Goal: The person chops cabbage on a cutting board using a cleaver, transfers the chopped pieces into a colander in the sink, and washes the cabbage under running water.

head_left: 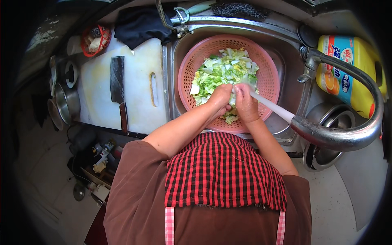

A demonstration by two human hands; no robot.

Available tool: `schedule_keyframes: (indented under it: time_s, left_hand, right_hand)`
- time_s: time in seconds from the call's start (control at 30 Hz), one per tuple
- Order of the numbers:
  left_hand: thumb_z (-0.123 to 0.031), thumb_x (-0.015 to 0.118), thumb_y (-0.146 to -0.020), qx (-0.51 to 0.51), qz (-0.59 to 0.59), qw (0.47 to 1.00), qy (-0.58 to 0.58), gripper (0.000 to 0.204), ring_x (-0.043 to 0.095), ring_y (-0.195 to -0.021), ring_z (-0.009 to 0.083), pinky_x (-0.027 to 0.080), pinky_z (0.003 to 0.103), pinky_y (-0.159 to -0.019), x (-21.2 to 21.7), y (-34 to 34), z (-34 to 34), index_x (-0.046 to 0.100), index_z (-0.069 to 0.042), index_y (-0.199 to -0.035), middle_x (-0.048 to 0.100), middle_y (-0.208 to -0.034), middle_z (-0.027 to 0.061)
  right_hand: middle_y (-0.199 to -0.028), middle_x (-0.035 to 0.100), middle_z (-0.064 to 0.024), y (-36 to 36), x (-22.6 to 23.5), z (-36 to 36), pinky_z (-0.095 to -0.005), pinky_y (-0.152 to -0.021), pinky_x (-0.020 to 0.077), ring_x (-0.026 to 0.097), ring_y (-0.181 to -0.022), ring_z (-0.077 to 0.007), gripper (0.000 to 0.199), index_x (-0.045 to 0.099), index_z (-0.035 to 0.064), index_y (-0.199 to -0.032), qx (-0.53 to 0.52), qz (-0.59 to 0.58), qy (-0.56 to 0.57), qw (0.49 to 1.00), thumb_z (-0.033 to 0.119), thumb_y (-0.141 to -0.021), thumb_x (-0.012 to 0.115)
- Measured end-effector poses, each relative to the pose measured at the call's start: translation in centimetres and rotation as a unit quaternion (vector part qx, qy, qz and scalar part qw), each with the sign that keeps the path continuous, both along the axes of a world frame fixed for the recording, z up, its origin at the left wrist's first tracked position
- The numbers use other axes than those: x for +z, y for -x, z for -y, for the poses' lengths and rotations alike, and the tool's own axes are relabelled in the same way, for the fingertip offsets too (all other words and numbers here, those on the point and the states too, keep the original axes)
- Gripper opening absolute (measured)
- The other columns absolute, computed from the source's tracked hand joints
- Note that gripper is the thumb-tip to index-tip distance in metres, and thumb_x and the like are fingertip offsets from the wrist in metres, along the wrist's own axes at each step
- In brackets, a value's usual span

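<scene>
My left hand point(220, 97) and my right hand point(246, 104) meet over a pink plastic colander point(184, 77) in the steel sink. Chopped pale-green cabbage point(216, 75) lies heaped in the colander, just beyond my fingers. From the curved tap point(326, 136) on the right, a white stream of water point(271, 107) runs onto my fingertips and splashes there. The fingers of both hands are curled close against each other. Whatever they may hold is hidden by the hands and the spray.
Left of the sink point(286, 67), a cleaver point(117, 81) lies on a white cutting board point(139, 98). A red basket point(96, 40) and a black cloth point(141, 26) sit behind. A yellow jug point(353, 69) and steel bowls point(320, 157) stand right. Another tap point(179, 28) is at the back.
</scene>
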State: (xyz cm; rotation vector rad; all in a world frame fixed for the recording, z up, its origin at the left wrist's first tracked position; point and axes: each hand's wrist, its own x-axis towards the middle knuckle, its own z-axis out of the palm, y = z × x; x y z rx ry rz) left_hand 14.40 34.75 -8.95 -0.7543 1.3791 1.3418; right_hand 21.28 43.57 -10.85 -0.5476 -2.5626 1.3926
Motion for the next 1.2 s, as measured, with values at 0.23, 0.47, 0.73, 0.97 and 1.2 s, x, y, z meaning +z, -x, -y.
schedule_keyframes:
  time_s: [0.23, 0.47, 0.73, 0.97, 1.2]
  left_hand:
    - [-0.013, 0.047, -0.082, -0.315, -0.532, 0.767, 0.172, 0.015, 0.054, -0.07, 0.026, 0.045, 0.036, -0.064, -3.0, 5.7, 4.4, 0.057, -0.002, -0.084, 0.06, -0.083, 0.0123]
    - [-0.013, 0.053, -0.076, -0.641, -0.498, 0.544, 0.212, 0.015, 0.057, -0.077, 0.0304, 0.045, 0.038, -0.069, 0.3, 6.3, 6.2, 0.06, -0.001, -0.082, 0.062, -0.086, 0.0138]
    - [-0.01, 0.056, -0.073, -0.589, -0.493, 0.635, 0.085, 0.008, 0.057, -0.066, 0.0289, 0.046, 0.036, -0.061, 1.1, 4.7, 5.6, 0.058, -0.002, -0.075, 0.061, -0.074, 0.0123]
    - [-0.01, 0.058, -0.072, -0.47, -0.512, 0.719, 0.015, 0.008, 0.057, -0.061, 0.0279, 0.046, 0.035, -0.057, 1.0, 2.1, 4.8, 0.056, -0.003, -0.076, 0.061, -0.07, 0.0114]
    - [-0.014, 0.061, -0.074, -0.395, -0.48, 0.783, 0.04, 0.016, 0.056, -0.058, 0.0268, 0.045, 0.032, -0.055, -1.4, 1.5, 3.2, 0.057, -0.004, -0.086, 0.061, -0.068, 0.0113]
  right_hand:
    - [-0.099, 0.058, -0.0095, 0.8, 1.8, -2.1, -0.0323, -0.074, 0.0453, 0.055, -0.085, -0.0267, 0.018, 0.055, 0.0032, -0.098, 0.09, 0.018, 0.013, 0.996, 0.005, -0.081, 0.055]
    - [-0.107, 0.055, -0.0126, -2.1, -1.8, -5.5, -0.0324, -0.08, 0.0457, 0.056, -0.094, -0.0274, 0.032, 0.056, 0.0102, -0.113, 0.047, 0.081, -0.063, 0.994, 0.012, -0.081, 0.055]
    - [-0.109, 0.055, -0.0109, -1.4, 1.9, -3.4, -0.0305, -0.076, 0.0469, 0.056, -0.089, -0.0227, 0.033, 0.055, 0.0057, -0.115, 0.077, 0.152, 0.051, 0.984, 0.009, -0.081, 0.056]
    - [-0.088, 0.061, -0.0146, -1.1, 2.4, 0.7, -0.0363, -0.068, 0.0472, 0.059, -0.076, -0.0295, 0.03, 0.057, 0.0082, -0.11, 0.095, 0.138, 0.154, 0.974, 0.01, -0.08, 0.056]
    - [-0.085, 0.063, -0.0125, -0.8, 1.6, -0.5, -0.0301, -0.064, 0.0466, 0.057, -0.068, -0.022, 0.029, 0.059, 0.0045, -0.109, 0.09, 0.211, 0.105, 0.968, 0.009, -0.081, 0.054]
